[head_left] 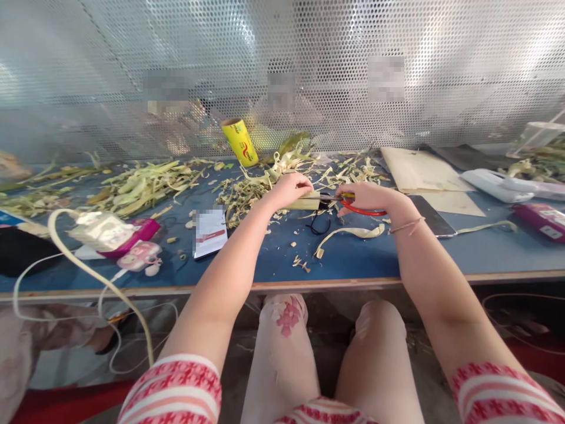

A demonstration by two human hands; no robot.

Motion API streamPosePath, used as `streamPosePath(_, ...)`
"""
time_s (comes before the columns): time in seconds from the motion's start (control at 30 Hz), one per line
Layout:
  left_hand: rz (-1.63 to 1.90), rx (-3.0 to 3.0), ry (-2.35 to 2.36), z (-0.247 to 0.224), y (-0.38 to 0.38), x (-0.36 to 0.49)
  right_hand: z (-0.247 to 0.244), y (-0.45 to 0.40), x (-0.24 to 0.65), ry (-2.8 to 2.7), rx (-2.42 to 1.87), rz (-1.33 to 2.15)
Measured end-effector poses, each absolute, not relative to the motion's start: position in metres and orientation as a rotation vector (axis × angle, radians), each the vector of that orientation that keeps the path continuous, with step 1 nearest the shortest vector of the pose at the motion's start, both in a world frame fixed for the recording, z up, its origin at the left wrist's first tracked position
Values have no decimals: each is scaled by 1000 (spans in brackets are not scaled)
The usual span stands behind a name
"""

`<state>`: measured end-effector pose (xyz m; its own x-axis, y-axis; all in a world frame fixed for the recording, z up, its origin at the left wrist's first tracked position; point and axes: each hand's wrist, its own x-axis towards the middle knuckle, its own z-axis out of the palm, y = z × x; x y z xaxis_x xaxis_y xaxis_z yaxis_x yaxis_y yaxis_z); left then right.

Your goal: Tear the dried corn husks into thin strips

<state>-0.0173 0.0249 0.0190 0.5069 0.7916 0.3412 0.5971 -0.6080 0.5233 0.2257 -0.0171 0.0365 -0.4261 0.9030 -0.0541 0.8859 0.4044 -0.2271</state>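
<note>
My scissors: bright red handles, touch of yellow. My strip: pale yellow-green, plain. My sleeves: white, banded with red motifs and salmon stripes. My trousers: off-white, pink-red floral patch on one knee. Tabletop: deep blue, pale brown front edge. Cord loop: black. Leaf scraps: straw, cream, dull green mixed. Tube: yellow, red and black print. Back panel: silver-grey, rows of dark dots. Box on left: magenta. Thick cable: cream.
</note>
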Motion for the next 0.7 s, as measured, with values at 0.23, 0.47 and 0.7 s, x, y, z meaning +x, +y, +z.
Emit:
streamPosePath(0.23,805,2376,1166,20,22,-16,36,-16,227,-2564,-1625,349)
streamPosePath(0.47,826,2347,1159,20,23,-17,36,-16,228,-2557,-1622,343)
streamPosePath(0.7,817,2306,1178,20,22,-16,38,-19,227,-2555,-1605,360)
